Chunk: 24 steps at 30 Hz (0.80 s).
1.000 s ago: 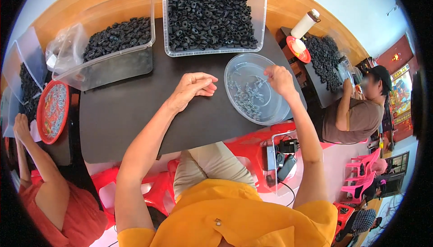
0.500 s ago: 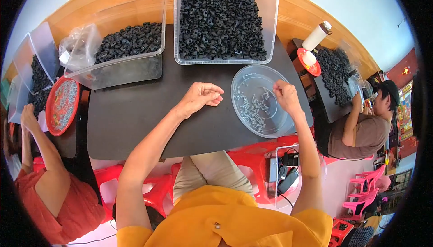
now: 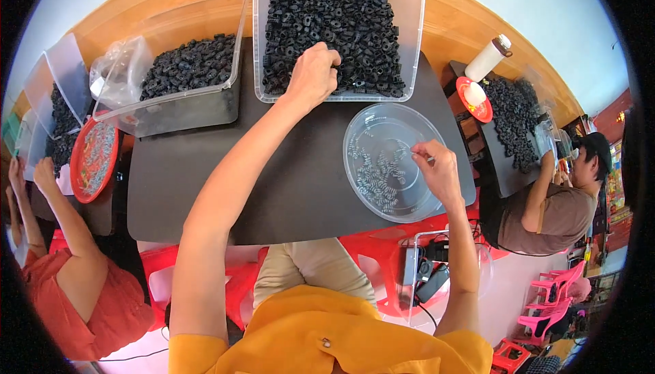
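Over the near rim of a clear bin (image 3: 414,5), my left hand (image 3: 314,77) reaches in with its fingers curled down at the small black plastic parts (image 3: 331,22). Whatever lies between those fingertips is hidden. My right hand (image 3: 437,168) hovers above the right side of a round clear plastic tray (image 3: 424,200). Its thumb and forefinger come together in a pinch, and anything between them is too small to make out. Tiny metal springs (image 3: 379,179) lie scattered in the left half of that tray.
A second clear bin (image 3: 184,111) of black parts stands on the dark table (image 3: 198,190) at left. Beyond it, a person in red works near a red tray (image 3: 95,159) of springs. At right, another person (image 3: 552,203) sits by a black pile (image 3: 512,121) and a white bottle (image 3: 486,60).
My left hand has moved forward from above the table into the bin of black parts. My right hand has shifted slightly nearer to me, still over the round tray.
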Available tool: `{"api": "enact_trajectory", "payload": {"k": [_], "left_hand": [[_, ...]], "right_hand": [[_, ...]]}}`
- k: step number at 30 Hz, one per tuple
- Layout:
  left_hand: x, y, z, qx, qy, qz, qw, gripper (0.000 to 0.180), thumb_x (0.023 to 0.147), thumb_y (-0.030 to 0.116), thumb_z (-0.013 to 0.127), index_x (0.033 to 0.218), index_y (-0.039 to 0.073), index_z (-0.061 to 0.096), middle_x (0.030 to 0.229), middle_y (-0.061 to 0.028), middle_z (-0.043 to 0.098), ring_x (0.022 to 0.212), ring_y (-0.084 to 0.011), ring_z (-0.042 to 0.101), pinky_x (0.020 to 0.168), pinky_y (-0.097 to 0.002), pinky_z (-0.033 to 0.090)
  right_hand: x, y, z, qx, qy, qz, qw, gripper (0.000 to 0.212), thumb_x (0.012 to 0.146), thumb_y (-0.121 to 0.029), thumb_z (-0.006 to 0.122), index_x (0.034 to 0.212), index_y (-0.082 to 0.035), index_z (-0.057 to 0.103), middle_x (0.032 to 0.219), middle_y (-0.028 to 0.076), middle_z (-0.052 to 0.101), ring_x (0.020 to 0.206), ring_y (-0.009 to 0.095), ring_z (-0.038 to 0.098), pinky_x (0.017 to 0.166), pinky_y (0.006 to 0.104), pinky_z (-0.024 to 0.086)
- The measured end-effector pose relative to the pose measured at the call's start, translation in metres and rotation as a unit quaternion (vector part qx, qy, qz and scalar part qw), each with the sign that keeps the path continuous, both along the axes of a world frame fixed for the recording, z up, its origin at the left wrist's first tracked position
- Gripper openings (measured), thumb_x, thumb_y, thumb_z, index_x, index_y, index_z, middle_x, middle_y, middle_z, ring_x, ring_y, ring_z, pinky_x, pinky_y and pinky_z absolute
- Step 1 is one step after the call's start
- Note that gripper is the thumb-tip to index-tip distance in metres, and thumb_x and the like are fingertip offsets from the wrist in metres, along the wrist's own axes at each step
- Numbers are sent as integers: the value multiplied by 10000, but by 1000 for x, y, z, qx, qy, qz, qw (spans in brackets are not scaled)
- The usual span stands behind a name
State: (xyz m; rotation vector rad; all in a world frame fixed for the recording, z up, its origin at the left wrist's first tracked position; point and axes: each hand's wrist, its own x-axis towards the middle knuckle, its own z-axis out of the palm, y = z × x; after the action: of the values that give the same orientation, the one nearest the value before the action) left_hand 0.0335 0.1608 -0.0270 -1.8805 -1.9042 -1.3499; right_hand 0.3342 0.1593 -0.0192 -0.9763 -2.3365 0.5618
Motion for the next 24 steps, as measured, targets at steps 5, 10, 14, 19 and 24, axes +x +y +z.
{"api": "enact_trajectory", "payload": {"k": [5, 10, 14, 19, 24], "left_hand": [[10, 19, -2, -24, 47, 46, 998, 140, 655, 8, 620, 793, 26, 631, 837, -115, 527, 872, -298, 506, 767, -397, 442], [9, 16, -2, -2, 84, 42, 996, 146, 673, 24, 624, 818, 28, 614, 813, -109, 532, 847, -287, 509, 743, -396, 434], [-7, 0, -1, 79, -30, 5, 996, 79, 732, 15, 582, 810, 8, 578, 778, -109, 593, 738, -247, 591, 672, -358, 475], [4, -64, 2, -82, -466, -260, 842, 121, 896, 64, 462, 993, -2, 487, 926, -123, 616, 814, -187, 627, 732, -291, 520], [10, -99, -43, -145, -527, -327, 771, 141, 894, 84, 494, 1017, 16, 503, 965, -110, 599, 873, -177, 612, 776, -276, 506]], "right_hand": [[6, -4, 3, -8, -12, 2, 1000, 109, 741, 1, 614, 849, 10, 620, 753, 122, 597, 642, 218, 600, 571, 297, 473], [6, -9, 5, -9, -9, 9, 1000, 110, 738, 4, 618, 848, 9, 620, 757, 121, 599, 650, 223, 606, 571, 294, 476], [0, -12, 6, 6, 7, 5, 1000, 98, 737, 9, 618, 834, 7, 619, 751, 117, 597, 655, 216, 603, 568, 296, 475], [4, -7, -3, -15, 34, -28, 999, 92, 732, 11, 622, 824, 2, 619, 755, 111, 596, 665, 198, 601, 564, 287, 481], [-28, -17, -10, -99, 134, -3, 986, 99, 738, -7, 625, 837, -6, 630, 762, 94, 603, 661, 174, 592, 561, 283, 459]]}}
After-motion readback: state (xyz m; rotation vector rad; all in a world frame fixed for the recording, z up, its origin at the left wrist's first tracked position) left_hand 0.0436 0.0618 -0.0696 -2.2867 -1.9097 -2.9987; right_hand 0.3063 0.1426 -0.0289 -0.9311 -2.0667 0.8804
